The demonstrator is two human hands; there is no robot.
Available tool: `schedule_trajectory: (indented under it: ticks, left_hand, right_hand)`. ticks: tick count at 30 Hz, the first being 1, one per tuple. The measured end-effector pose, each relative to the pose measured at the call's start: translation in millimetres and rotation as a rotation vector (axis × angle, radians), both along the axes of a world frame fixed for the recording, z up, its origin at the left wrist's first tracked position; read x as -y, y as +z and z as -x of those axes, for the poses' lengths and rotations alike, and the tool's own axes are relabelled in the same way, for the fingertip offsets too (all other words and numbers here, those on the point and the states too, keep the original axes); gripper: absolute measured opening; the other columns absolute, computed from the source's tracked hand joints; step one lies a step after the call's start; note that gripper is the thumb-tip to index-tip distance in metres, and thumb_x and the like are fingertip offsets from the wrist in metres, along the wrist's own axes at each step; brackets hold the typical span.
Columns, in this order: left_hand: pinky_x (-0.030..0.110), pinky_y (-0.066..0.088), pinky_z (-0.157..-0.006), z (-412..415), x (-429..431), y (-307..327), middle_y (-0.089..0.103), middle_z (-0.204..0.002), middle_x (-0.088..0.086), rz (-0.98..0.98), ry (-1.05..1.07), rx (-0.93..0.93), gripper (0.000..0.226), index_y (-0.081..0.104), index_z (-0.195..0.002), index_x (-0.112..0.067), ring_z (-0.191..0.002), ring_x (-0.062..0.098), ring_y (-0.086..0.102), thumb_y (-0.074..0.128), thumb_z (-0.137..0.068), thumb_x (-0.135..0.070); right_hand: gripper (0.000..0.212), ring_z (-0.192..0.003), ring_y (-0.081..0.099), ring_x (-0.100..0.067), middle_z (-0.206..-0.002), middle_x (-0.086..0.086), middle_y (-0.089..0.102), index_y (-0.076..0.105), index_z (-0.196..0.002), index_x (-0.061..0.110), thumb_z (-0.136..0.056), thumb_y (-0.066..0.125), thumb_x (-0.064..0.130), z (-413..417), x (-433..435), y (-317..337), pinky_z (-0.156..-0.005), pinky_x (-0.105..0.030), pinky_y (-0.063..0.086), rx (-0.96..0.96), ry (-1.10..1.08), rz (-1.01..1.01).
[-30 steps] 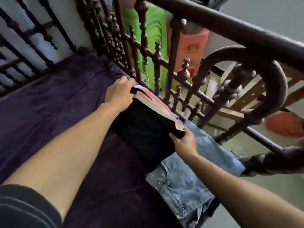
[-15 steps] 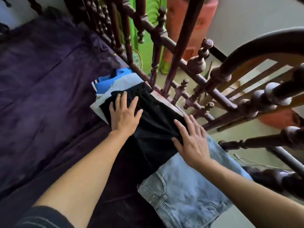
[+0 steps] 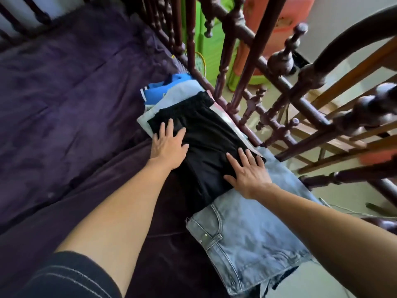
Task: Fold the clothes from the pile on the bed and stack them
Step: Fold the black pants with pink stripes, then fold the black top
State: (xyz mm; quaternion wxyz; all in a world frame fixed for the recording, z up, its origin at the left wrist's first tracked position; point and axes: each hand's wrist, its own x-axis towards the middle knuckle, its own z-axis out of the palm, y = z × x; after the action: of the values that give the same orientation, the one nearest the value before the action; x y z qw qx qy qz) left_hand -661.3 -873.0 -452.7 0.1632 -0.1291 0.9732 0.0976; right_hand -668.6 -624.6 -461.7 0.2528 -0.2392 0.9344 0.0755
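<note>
Your left hand lies flat on the black garment, fingers straight and spread, gripping nothing. It presses the side of the garment away from the railing, and its smallest fingers reach over the cloth's edge. Your right hand is flat and loose too, fingers splayed on the garment's near corner; its heel rests where the black cloth meets the jeans.

The black garment sits folded on top of the stack, gathered waistband at its far end. Under it you can see only slivers: a pale blue piece and a bright blue one poke out past the far end, and a pink-and-white edge shows on the railing side. What those pieces are cannot be made out.

The jeans lie just nearer you than the black garment, partly tucked under it. Something dark peeks from beneath their near end, too little to name. The purple bed cover spreads to the left of the black garment, and the dark wooden railing runs close along its right. Beyond the railing, a green object and a pink one are cut off by the frame's top edge.
</note>
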Motion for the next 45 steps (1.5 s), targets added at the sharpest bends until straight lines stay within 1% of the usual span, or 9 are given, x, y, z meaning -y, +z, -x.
schedule_trajectory:
  ticks: [2, 5, 8, 14, 19, 25, 33, 40, 45]
  left_hand:
    - [0.046, 0.025, -0.111, -28.2, -7.8, 22.1, 0.016, -0.156, 0.010, -0.020, 0.023, -0.021, 0.048, 0.034, -0.143, -0.024, -0.142, 0.030, 0.019, 0.042, -0.098, -0.038]
    - [0.043, 0.037, -0.099, -80.5, -19.3, 48.1, 0.044, -0.135, 0.009, -0.032, 0.062, -0.008, 0.039, 0.048, -0.132, -0.018, -0.123, 0.029, 0.042, 0.043, -0.097, -0.035]
    - [0.040, 0.041, -0.093, -139.0, -34.0, 70.3, 0.052, -0.127, 0.007, -0.064, 0.150, 0.006, 0.036, 0.051, -0.129, -0.018, -0.116, 0.027, 0.051, 0.043, -0.097, -0.033]
    - [0.034, 0.045, -0.084, -280.0, -85.7, 107.7, 0.061, -0.120, 0.003, -0.056, 0.345, -0.006, 0.031, 0.056, -0.122, -0.021, -0.109, 0.025, 0.057, 0.045, -0.096, -0.032]
    - [0.033, 0.046, -0.078, -410.7, -126.6, 130.8, 0.065, -0.115, 0.002, -0.026, 0.472, 0.020, 0.027, 0.059, -0.117, -0.023, -0.106, 0.025, 0.060, 0.047, -0.095, -0.032]
    - [0.035, 0.049, -0.078, -564.1, -121.2, 158.0, 0.068, -0.108, 0.006, 0.016, 0.712, -0.058, 0.023, 0.062, -0.106, -0.020, -0.103, 0.029, 0.062, 0.049, -0.092, -0.032]
    - [0.032, 0.048, -0.079, -751.9, -68.5, 179.0, 0.069, -0.107, 0.002, 0.104, 0.999, -0.122, 0.024, 0.061, -0.110, -0.025, -0.104, 0.025, 0.063, 0.049, -0.091, -0.035]
    - [0.030, 0.048, -0.082, -935.8, -0.3, 203.5, 0.068, -0.106, 0.000, 0.132, 1.161, -0.118, 0.023, 0.061, -0.107, -0.024, -0.103, 0.022, 0.063, 0.049, -0.091, -0.034]
    - [0.030, 0.045, -0.081, -1026.6, 45.4, 217.1, 0.066, -0.108, 0.002, 0.144, 1.220, -0.099, 0.022, 0.061, -0.106, -0.020, -0.106, 0.023, 0.060, 0.048, -0.093, -0.031]
  right_hand:
    - [0.068, -0.148, 0.007, -0.030, -0.161, -0.011, 0.007, 0.009, -0.153, 0.028, -0.097, 0.034, 0.055, -10.8, -6.0, 19.9, -0.118, -0.047, 0.013, -0.028, -0.002, 0.033]
    - [0.054, -0.138, 0.032, -0.030, -0.149, -0.010, 0.035, 0.033, -0.144, 0.023, -0.096, 0.040, 0.047, -36.5, -17.9, 47.7, -0.109, -0.043, 0.028, -0.110, 0.043, 0.105]
    - [0.040, -0.120, 0.047, -0.028, -0.128, -0.006, 0.052, 0.048, -0.128, 0.019, -0.096, 0.040, 0.041, -66.4, -29.5, 71.6, -0.097, -0.040, 0.036, -0.125, 0.133, 0.100]
    - [0.030, -0.108, 0.058, -0.029, -0.115, -0.008, 0.059, 0.056, -0.118, 0.014, -0.095, 0.043, 0.028, -146.5, -44.2, 109.6, -0.083, -0.036, 0.044, -0.021, 0.311, 0.190]
    - [0.030, -0.108, 0.060, -0.029, -0.116, -0.007, 0.065, 0.061, -0.115, 0.019, -0.092, 0.046, 0.032, -216.6, -34.2, 133.0, -0.084, -0.035, 0.048, 0.008, 0.532, 0.188]
    - [0.029, -0.105, 0.062, -0.031, -0.114, -0.008, 0.066, 0.062, -0.111, 0.018, -0.093, 0.043, 0.033, -313.4, 35.0, 174.6, -0.083, -0.037, 0.051, -0.016, 0.807, 0.241]
    - [0.030, -0.105, 0.060, -0.032, -0.116, -0.008, 0.064, 0.061, -0.112, 0.019, -0.097, 0.039, 0.031, -480.5, 160.9, 202.7, -0.079, -0.036, 0.047, -0.043, 1.109, 0.319]
    - [0.028, -0.111, 0.059, -0.030, -0.120, -0.009, 0.062, 0.061, -0.115, 0.024, -0.094, 0.044, 0.033, -651.4, 278.4, 208.9, -0.081, -0.034, 0.047, -0.022, 1.216, 0.348]
    - [0.027, -0.104, 0.061, -0.031, -0.114, -0.008, 0.065, 0.061, -0.111, 0.022, -0.095, 0.042, 0.033, -747.7, 340.8, 220.0, -0.079, -0.036, 0.049, 0.025, 1.311, 0.397]
